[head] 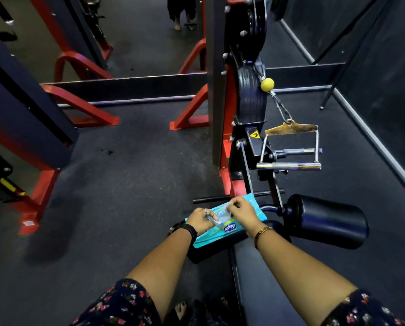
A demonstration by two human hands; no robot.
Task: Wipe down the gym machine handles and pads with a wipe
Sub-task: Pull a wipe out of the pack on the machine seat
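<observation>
A turquoise pack of wipes [255, 209] lies on the black seat pad [215, 250] of a cable row machine. My left hand [200, 220] presses on the pack's near side and pinches its flap. My right hand [240, 211] pinches a white wipe at the pack's opening. A black roller pad [330, 220] sticks out to the right of the pack. Above it hangs the chrome double handle [290, 165] from a chain with a yellow ball [267, 84].
Red and black frame posts [229, 147] rise just behind the pack. More red machine feet [79, 107] stand at the left on the dark rubber floor. A mirror wall with a metal sill [361, 128] runs along the right. A person's feet [182, 22] show at the far top.
</observation>
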